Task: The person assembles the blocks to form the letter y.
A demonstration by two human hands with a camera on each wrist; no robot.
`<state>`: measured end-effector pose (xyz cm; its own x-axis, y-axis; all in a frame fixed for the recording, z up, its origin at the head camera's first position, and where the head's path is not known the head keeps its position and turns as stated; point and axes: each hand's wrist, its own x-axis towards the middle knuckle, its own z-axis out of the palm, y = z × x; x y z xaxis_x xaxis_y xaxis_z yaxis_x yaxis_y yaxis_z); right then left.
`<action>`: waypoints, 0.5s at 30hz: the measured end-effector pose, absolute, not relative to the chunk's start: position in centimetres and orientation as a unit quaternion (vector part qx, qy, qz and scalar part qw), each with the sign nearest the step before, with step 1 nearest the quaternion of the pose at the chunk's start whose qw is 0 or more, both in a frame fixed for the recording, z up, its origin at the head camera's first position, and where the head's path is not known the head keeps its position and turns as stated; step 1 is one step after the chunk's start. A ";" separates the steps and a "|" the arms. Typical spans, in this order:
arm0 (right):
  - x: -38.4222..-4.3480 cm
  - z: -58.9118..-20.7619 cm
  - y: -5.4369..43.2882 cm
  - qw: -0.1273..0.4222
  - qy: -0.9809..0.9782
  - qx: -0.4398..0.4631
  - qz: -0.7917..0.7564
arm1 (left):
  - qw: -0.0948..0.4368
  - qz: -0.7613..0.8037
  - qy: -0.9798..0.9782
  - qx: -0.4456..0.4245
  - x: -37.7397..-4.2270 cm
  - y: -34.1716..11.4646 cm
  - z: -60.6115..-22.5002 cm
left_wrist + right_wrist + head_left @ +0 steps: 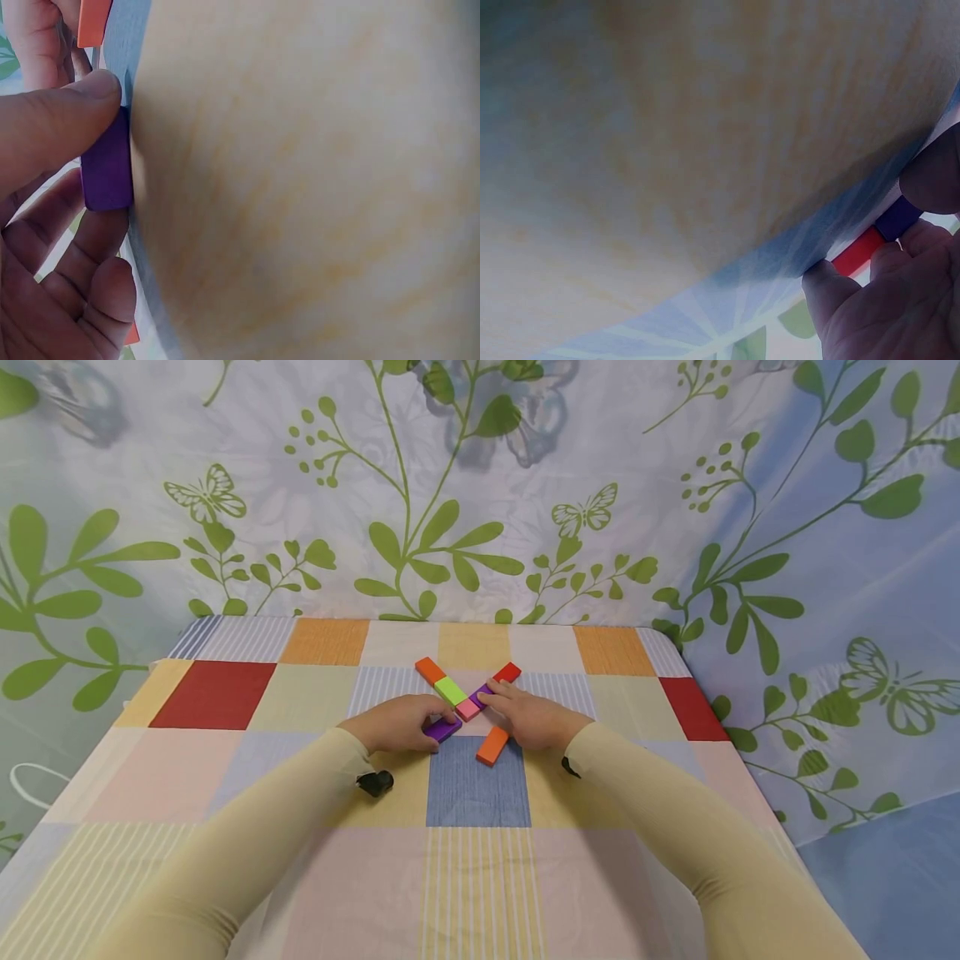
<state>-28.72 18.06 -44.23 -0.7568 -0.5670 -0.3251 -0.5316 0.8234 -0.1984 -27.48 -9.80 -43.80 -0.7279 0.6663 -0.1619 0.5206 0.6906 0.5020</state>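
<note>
My left hand (pixel 393 724) pinches a purple block (pixel 442 731) between thumb and fingers, low over the cloth; the left wrist view shows the thumb on its upper end. My right hand (pixel 543 720) holds a second purple block (pixel 482 695) between thumb and fingertips. That block lies in a slanting row, between a pink block (pixel 467 710) and a red block (pixel 510 672). From the pink one, a lime green block (pixel 451 690) and an orange block (pixel 429 671) run up to the left. Another orange block (pixel 492 747) lies apart, beside the right palm.
A patchwork cloth (pixel 480 893) covers the table. Behind it hangs a curtain (pixel 465 485) with green leaves and butterflies. A white cable (pixel 30 789) loops beyond the table's left edge.
</note>
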 end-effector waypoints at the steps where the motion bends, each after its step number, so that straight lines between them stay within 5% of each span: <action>1: -28.7 -44.2 18.1 0.189 0.936 -0.293 -0.047 | 0.169 0.218 0.904 0.327 -27.4 -9.8 -43.8; 15: -28.9 -44.5 18.1 0.189 0.935 -0.296 -0.049 | 0.163 0.222 0.903 0.330 -27.5 -9.9 -44.2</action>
